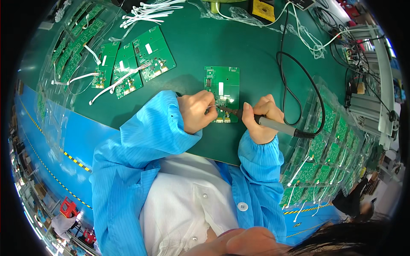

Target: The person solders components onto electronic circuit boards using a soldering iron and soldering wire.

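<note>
A green circuit board [232, 81] lies on the green bench mat in front of me. My right hand [264, 117] is closed around the grey handle of a soldering iron [279, 126]. Its dark tip points left and meets the lower part of the board, among the small components. At the board's left edge, my left hand [197, 112] is pinched shut. From its fingertips a thin wire [212, 105] runs toward the iron's tip; its other end is hidden by the fingers. Metal connectors line the board's near edge.
Three more circuit boards [153, 53] lie at the left, with white cables [119, 83] across them. Trays of boards stand at the far left and right [318, 149]. Zip ties [151, 13] and a yellow sponge [262, 10] lie at the back. The iron's black cord [318, 94] loops at right.
</note>
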`<control>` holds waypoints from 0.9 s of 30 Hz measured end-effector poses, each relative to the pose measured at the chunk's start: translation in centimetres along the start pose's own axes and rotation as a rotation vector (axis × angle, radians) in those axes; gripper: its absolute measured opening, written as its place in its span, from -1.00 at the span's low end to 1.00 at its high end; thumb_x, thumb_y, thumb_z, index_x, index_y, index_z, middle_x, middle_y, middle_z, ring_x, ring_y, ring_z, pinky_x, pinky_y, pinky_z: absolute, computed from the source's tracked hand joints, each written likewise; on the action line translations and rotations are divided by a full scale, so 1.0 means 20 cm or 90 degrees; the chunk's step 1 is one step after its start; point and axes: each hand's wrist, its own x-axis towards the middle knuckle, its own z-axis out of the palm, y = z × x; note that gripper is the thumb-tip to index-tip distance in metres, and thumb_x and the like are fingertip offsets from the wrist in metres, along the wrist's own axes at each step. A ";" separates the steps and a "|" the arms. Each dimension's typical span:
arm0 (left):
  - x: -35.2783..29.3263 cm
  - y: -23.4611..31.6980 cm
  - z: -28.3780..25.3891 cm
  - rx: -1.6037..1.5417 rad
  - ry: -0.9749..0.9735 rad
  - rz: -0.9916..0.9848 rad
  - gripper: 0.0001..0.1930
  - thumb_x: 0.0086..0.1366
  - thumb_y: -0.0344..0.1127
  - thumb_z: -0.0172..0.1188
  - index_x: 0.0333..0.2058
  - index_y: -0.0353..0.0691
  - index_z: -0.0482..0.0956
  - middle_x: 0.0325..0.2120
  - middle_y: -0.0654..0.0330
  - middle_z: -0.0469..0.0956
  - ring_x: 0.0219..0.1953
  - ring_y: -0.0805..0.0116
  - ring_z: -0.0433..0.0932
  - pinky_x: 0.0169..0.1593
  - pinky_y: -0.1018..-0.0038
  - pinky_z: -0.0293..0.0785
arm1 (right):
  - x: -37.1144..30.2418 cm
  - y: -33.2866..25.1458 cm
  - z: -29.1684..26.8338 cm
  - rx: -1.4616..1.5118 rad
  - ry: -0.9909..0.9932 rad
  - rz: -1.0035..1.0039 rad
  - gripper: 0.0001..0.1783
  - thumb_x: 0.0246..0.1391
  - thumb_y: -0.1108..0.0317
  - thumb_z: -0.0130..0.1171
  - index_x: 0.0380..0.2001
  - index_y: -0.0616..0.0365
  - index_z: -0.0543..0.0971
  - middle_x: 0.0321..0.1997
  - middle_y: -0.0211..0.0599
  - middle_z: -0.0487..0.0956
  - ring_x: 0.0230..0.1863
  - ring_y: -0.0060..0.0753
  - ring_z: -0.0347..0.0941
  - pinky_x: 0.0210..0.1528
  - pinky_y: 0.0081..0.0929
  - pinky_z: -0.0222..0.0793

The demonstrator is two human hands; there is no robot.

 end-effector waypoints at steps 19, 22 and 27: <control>0.00 0.01 0.00 0.040 0.001 0.014 -0.90 -0.14 -0.46 0.12 -0.60 -0.17 0.39 -0.66 0.28 0.43 -0.76 0.29 0.36 -0.66 0.48 0.29 | 0.00 0.00 -0.03 0.046 0.063 0.008 -0.72 -0.45 0.66 0.17 -0.79 0.09 0.28 -0.81 -0.47 0.30 -0.73 -0.53 0.02 -0.53 -0.61 0.04; 0.00 0.02 0.00 0.049 -0.011 0.008 -0.92 -0.13 -0.45 0.10 -0.59 -0.17 0.39 -0.64 0.27 0.43 -0.74 0.26 0.39 -0.64 0.45 0.33 | 0.00 -0.01 -0.04 0.088 0.116 0.027 -0.72 -0.42 0.66 0.16 -0.77 0.09 0.27 -0.80 -0.46 0.30 -0.72 -0.53 0.02 -0.54 -0.61 0.04; 0.00 0.03 -0.01 0.056 -0.019 0.000 -0.93 -0.10 -0.44 0.11 -0.58 -0.17 0.39 -0.64 0.26 0.43 -0.72 0.26 0.40 -0.62 0.46 0.33 | 0.00 0.00 -0.04 0.074 0.109 0.011 -0.72 -0.38 0.66 0.15 -0.76 0.09 0.27 -0.79 -0.44 0.29 -0.70 -0.52 0.03 -0.54 -0.60 0.04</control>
